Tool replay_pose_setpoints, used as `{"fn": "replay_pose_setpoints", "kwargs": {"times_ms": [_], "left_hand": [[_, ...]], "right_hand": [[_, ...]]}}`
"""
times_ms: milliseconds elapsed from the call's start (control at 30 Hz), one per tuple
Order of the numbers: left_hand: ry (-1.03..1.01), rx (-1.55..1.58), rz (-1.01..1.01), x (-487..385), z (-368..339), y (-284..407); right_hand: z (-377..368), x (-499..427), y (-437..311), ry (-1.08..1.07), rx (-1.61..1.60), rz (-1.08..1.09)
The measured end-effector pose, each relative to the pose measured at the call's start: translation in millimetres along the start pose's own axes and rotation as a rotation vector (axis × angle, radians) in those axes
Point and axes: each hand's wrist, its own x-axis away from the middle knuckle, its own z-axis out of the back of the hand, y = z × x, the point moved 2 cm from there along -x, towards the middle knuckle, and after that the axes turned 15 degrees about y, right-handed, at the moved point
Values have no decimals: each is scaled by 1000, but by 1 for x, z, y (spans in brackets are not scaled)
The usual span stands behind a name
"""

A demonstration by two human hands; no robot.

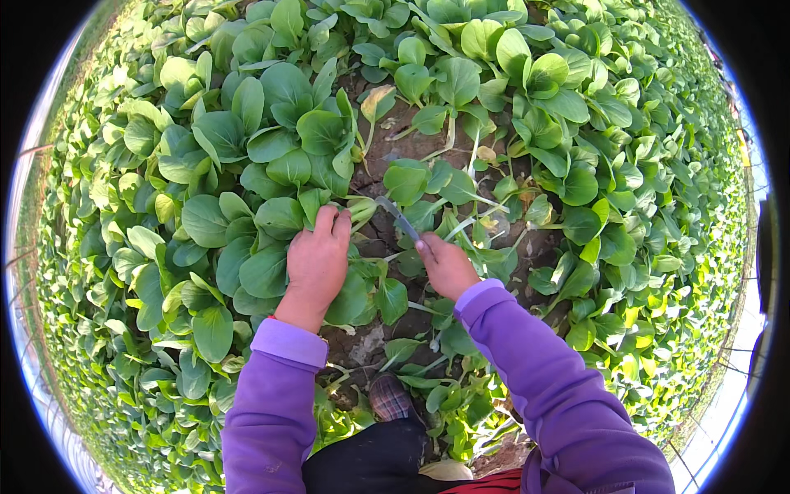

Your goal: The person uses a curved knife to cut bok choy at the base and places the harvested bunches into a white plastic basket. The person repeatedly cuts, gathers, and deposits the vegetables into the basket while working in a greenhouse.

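Observation:
My left hand (321, 256) is closed around the stalks of a leafy green plant (361, 211), which looks like bok choy; its pale base points to the right. Just right of that base is the curved blade of a small knife (398, 217), its tip close to the cut-looking end. My right hand (445, 265) grips the knife, whose handle is hidden in the fingers. Whether the blade touches the base cannot be told. Loose leaves (407, 180) lie around the blade.
Dense rows of leafy greens (213, 216) stand to the left, ahead and to the right. Fallen leaves and pale stalks (463, 227) lie on brown soil (410, 145) in the middle. A checked shoe (390, 398) rests on the soil below my hands.

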Motion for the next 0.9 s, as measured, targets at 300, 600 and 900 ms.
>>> {"fn": "replay_pose_setpoints", "kwargs": {"times_ms": [300,600,900], "left_hand": [[122,53,-3,1,-1,-1],[137,56,-6,1,0,2],[130,33,2,-1,-4,4]], "right_hand": [[-3,-4,0,90,133,155],[3,-4,3,75,85,160],[-11,-15,2,-243,-270,-310]]}}
